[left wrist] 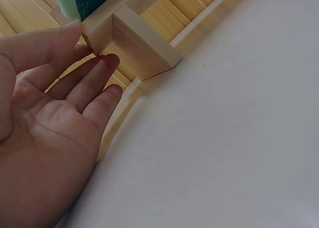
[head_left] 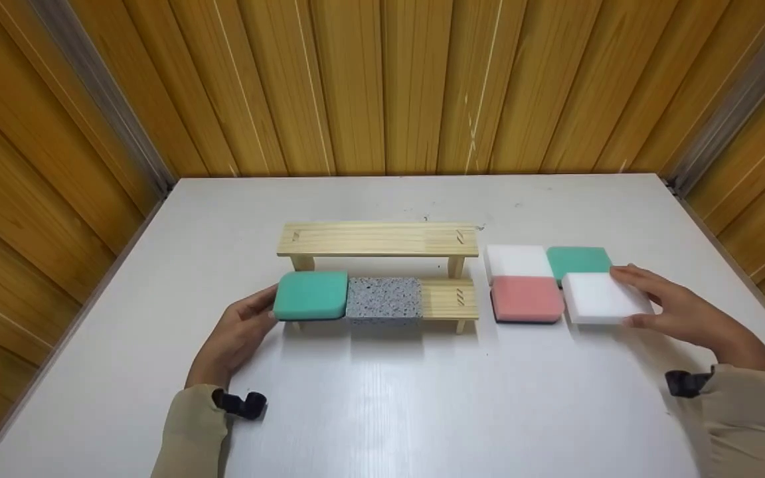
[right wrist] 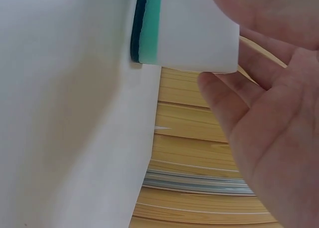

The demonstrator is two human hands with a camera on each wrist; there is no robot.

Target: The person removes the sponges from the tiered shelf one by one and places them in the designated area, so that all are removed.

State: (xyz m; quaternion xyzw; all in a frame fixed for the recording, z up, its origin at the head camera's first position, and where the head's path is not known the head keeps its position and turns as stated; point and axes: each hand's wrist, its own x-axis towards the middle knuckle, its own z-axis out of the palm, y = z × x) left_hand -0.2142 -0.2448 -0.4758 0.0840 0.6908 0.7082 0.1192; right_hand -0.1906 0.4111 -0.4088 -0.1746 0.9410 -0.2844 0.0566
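While the left hand (head_left: 238,337) is relaxed, the right hand (head_left: 698,315) pinches the nearer white block (head_left: 598,299) (right of the low stand (head_left: 441,303)).

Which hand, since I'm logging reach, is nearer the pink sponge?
Right: the right hand holds a white block right of the pink sponge; the left hand is farther, to its left, beside a green sponge.
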